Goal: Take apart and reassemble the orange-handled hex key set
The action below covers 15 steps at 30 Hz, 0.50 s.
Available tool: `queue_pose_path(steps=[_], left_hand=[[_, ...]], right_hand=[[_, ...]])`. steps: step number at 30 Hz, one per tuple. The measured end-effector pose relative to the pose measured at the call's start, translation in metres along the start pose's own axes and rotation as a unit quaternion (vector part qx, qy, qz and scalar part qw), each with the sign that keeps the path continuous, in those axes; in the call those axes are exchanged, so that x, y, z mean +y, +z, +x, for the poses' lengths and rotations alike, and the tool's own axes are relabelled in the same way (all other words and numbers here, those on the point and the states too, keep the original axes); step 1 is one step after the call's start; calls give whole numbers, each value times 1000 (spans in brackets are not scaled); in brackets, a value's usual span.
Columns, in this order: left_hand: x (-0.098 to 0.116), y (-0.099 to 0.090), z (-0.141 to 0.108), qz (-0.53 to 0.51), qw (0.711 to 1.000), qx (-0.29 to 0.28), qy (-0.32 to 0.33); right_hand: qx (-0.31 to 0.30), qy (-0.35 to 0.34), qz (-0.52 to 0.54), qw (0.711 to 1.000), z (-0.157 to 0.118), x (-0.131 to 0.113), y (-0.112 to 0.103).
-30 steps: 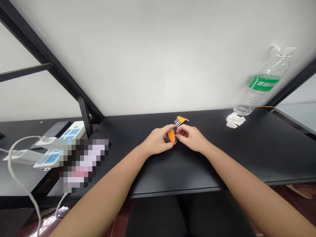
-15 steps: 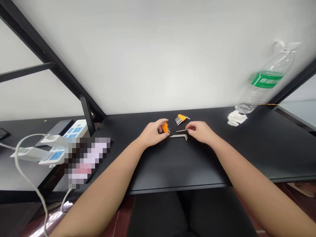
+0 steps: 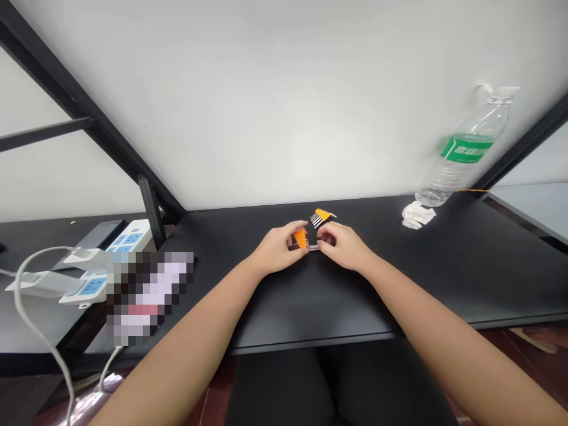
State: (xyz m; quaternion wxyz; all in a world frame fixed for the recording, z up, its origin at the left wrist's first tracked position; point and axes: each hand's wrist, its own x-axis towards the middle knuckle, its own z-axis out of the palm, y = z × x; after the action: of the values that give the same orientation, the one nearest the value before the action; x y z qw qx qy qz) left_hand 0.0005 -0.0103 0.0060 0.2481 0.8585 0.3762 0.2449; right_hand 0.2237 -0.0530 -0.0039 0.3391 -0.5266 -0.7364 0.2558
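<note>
Head view: one orange holder (image 3: 300,238), of two, is pinched between thumb and fingers of the left hand (image 3: 276,251), over the middle of the desk (image 3: 310,307); the right hand (image 3: 347,246) curls just beside it, at some loose keys (image 3: 314,248), though whether it grips one I cannot tell; the second holder (image 3: 323,214) lies just beyond, its keys too small to count; farther right, one tissue (image 3: 418,215) and one bottle (image 3: 467,148), its green label's white characters too unclear to read; at left, one power strip (image 3: 141,227) with two plugs (image 3: 51,283).
</note>
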Motion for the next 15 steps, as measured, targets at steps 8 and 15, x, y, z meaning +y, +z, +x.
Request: queue_pose_path(steps=[8,15], left_hand=[[4,4,1,-6,999,-22,37],[-12,-4,3,47,998,-12,-32]], right_hand=[[-21,22,175,984,4,-5,10],[0,106,-43,993,9,17,-19]])
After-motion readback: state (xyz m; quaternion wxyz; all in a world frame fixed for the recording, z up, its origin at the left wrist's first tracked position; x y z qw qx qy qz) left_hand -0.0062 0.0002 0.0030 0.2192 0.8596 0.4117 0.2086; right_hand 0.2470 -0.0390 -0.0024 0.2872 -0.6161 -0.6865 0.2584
